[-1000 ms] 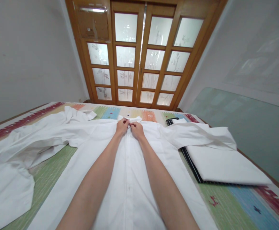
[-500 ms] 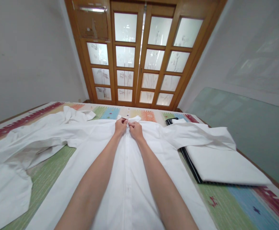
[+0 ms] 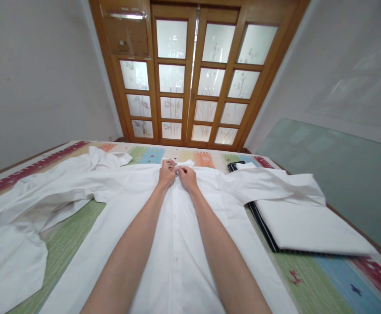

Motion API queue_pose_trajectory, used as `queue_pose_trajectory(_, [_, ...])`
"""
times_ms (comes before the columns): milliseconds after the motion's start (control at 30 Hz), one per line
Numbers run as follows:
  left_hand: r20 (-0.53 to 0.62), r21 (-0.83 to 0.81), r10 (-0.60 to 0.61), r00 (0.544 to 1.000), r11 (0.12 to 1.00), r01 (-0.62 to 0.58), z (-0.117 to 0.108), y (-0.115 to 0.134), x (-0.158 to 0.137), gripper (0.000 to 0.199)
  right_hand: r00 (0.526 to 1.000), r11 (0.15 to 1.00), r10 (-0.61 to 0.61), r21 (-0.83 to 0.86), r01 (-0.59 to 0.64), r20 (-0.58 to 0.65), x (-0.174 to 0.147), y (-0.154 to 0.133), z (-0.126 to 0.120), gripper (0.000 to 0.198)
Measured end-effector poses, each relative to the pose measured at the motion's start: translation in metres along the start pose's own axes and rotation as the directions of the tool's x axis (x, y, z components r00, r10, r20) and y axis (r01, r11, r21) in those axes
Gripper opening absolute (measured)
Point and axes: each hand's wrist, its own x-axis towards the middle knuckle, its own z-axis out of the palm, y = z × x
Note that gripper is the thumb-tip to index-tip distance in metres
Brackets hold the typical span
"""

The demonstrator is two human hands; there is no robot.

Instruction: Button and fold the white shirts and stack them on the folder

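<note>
Our left hand [image 3: 168, 173] and right hand [image 3: 188, 177] pinch the white shirt [image 3: 121, 235] at its collar [image 3: 187, 163], toward the far edge of the patterned cover [image 3: 76, 224], so we should keep its front placket [image 3: 176, 235] straight and unpuckered.

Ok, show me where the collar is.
In the head view, the collar is just left of centre, at the far end of the white shirt, by the left hand and right hand.
</note>
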Motion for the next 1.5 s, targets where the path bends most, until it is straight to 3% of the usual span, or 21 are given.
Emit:
queue_pose_trajectory(367, [-0.002,0.21,0.199,0.98,0.958,-0.194,0.001,0.014,-0.014,0.023,0.999,0.999,0.029,0.038,-0.029,-0.016,0.002,0.003,0.0,0.02])
queue_pose_trajectory(667, [0.087,0.286,0.187,0.978,0.936,-0.205,-0.001,0.014,-0.015,0.023,1.0,0.999,0.019,0.034,-0.02,0.02,0.005,0.005,-0.001,0.018])
queue_pose_trajectory(867, [0.141,0.348,0.242,0.96,0.896,-0.277,-0.002,0.02,-0.019,0.018,0.993,0.993,0.116,0.027,-0.116,0.014,0.01,0.006,-0.002,0.014])
queue_pose_trajectory(1233, [0.069,0.183,0.206,0.976,0.959,-0.216,-0.004,0.015,-0.015,0.017,0.982,0.983,0.185,-0.001,-0.186,-0.017,0.011,0.007,0.002,0.011])
queue_pose_trajectory(1500, [-0.019,0.08,0.122,0.992,0.989,-0.12,0.0,0.009,-0.009,0.022,0.977,0.954,0.212,-0.221,-0.201,0.028,0.004,-0.008,0.001,0.018])
